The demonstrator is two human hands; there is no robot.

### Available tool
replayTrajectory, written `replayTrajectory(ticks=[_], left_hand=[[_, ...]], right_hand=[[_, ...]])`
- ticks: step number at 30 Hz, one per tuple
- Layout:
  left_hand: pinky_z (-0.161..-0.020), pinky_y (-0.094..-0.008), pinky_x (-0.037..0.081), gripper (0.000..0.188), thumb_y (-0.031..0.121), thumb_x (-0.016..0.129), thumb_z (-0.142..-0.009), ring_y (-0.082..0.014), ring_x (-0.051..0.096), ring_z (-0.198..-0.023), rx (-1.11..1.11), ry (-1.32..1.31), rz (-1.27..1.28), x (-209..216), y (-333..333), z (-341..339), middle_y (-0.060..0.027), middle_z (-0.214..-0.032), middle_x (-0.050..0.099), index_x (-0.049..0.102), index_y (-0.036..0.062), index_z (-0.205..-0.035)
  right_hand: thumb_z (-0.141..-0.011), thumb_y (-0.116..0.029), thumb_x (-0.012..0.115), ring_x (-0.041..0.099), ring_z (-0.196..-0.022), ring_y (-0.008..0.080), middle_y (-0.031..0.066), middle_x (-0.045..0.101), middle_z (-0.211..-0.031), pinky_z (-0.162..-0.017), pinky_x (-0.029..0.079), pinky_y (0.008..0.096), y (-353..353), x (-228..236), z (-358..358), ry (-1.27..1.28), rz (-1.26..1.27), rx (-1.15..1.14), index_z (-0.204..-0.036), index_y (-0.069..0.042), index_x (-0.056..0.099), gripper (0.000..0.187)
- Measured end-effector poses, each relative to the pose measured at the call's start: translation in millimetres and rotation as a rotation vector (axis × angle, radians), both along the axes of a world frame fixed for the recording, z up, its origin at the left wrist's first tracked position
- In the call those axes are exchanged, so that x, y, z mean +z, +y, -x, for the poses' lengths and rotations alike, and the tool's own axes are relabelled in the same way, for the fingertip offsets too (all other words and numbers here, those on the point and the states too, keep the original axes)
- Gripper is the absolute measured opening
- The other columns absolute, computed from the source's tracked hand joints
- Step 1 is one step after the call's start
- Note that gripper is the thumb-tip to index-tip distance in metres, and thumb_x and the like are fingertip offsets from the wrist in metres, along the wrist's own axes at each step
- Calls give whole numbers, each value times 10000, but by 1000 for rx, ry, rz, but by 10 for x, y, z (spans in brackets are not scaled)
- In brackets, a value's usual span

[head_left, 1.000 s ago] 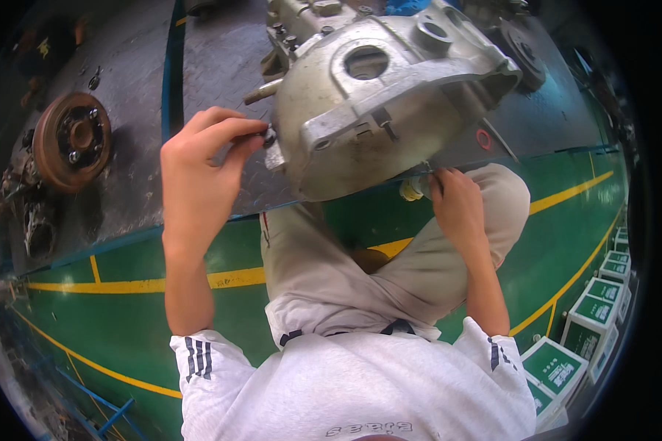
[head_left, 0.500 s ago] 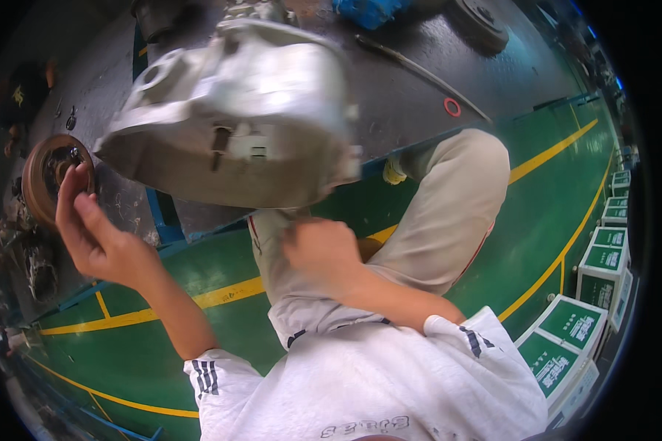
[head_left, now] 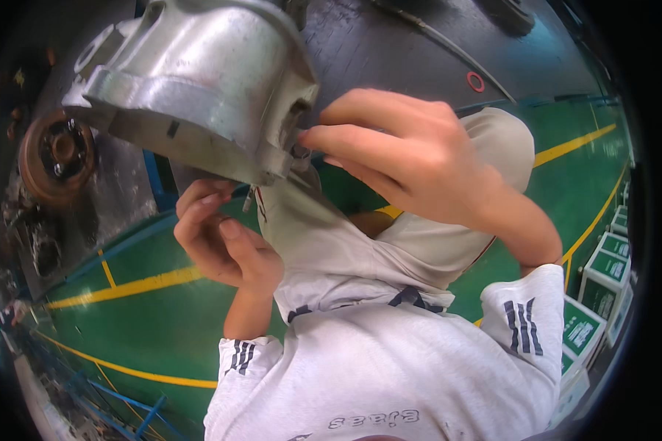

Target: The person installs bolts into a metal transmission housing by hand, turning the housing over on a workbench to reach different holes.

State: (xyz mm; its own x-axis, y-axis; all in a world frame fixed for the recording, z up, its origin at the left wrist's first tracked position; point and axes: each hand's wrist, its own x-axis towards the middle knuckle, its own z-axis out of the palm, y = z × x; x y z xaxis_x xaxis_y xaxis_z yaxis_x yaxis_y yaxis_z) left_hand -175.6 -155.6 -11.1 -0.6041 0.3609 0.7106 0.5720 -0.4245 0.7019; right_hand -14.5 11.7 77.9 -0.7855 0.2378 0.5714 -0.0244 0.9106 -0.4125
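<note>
A silver cast-metal housing (head_left: 191, 81), like a gearbox bell housing, fills the upper left with its hollow side facing down and toward me. My right hand (head_left: 426, 158) reaches to its right-hand flange. The fingertips are on a bolt (head_left: 299, 151) there, and some of that contact is hidden by the fingers. Just under the lower rim is my left hand (head_left: 228, 239), its fingers bent and its thumb apart, with nothing visible between them. A bolt end (head_left: 248, 200) pokes out below the flange beside it.
The housing is over a dark metal workbench (head_left: 390, 62) with a blue edge. A rusty round drum (head_left: 57, 156) lies at left. A long rod (head_left: 460, 55) and a red ring (head_left: 476, 81) are at far right. Green-and-white boxes (head_left: 607, 264) line the right side.
My right hand has risen from my lap to the housing's right flange. The left hand has moved right, from near the drum to under the rim. The housing appears shifted up and left.
</note>
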Motion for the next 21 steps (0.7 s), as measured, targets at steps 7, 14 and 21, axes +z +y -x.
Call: replayTrajectory(ticks=[7, 14, 21], left_hand=[[-855, -385, 447, 212, 186, 523, -1077, -257, 542, -966, -96, -162, 93, -539, -180, -633, -233, -1067, 607, 530, -12, -1152], [-885, -370, 481, 235, 173, 508, -1079, -264, 568, -999, -60, -225, 148, -622, -229, -770, -221, -1075, 628, 540, -37, -1181], [-939, -379, 462, 244, 176, 513, -1084, -249, 563, -1008, -60, -214, 145, -550, -121, -851, -216, -1088, 628, 541, -35, -1204]], right_hand=[[-820, -34, 810, 726, -818, 295, 92, 705, -1001, -671, 584, 390, 164, 78, -21, -222, -132, 114, -1051, -32, 763, 236], [-800, -5, 775, 699, -750, 272, 89, 670, -959, -599, 548, 391, 50, 189, -7, -294, -272, 104, -1004, -34, 696, 221], [-810, 59, 828, 675, -670, 283, 126, 693, -941, -581, 524, 368, -17, -34, -118, -95, 0, 61, -1085, 14, 735, 294]])
